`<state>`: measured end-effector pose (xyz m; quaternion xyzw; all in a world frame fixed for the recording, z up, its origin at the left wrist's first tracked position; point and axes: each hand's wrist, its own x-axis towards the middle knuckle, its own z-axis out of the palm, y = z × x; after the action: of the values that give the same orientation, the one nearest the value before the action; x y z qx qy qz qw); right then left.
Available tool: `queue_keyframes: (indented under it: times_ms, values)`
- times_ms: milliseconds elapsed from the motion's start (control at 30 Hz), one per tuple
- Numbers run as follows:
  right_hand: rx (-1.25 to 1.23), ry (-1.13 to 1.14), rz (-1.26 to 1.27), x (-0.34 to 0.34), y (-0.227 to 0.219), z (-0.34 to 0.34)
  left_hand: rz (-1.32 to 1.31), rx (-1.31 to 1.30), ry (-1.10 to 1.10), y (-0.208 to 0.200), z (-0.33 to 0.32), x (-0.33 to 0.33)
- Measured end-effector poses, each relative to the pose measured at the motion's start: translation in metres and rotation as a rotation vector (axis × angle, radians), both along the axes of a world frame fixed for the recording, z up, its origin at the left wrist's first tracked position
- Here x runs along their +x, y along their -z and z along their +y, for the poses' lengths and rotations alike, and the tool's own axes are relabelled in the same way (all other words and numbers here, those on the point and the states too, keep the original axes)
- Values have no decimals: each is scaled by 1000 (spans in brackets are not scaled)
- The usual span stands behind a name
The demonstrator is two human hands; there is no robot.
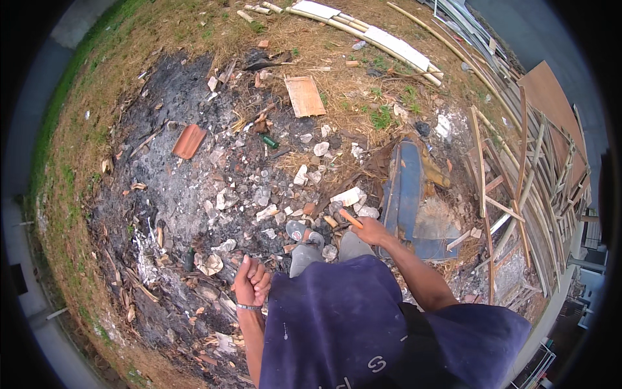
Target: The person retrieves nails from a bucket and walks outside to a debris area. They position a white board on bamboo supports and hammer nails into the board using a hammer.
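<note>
My right hand (370, 231) is wrapped round the orange handle of a hammer (350, 217). Its grey head points away from me, over the rubble just ahead of my feet. On the left, my left hand (251, 281) hangs with its fingers curled into a loose fist, and nothing shows in it. A metal-banded watch or bracelet (249, 306) circles that wrist. Pale broken pieces (348, 196) lie close to the hammer head. Beneath me one shoe (297, 231) rests among ash and broken bits.
Burnt ground holds an orange roof tile (188, 141), another flat tile (304, 96) and a green bottle (269, 141). A bent blue panel (405, 194) lies right of the hammer. Long wooden strips (522, 162) pile up farther right, and bamboo poles (363, 34) lie at the far side.
</note>
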<state>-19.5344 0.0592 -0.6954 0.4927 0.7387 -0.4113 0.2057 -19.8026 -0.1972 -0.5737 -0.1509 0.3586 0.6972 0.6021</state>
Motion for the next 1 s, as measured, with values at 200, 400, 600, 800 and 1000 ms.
queue_keyframes:
  times_ms: [200,400,600,800,1000]
  values:
    - [-79,24,398,-109,-112,17,-5,-55,-75,6,75,-51]
    - [-50,-98,728,-161,-139,47,-235,71,-147,38,190,-45]
    - [-136,-118,864,-184,-111,139,-349,277,-82,85,326,-58]
    - [92,-184,914,-192,-62,312,-279,353,-101,130,498,-74]
    - [207,-195,840,-169,-42,474,-316,193,102,128,677,-57]
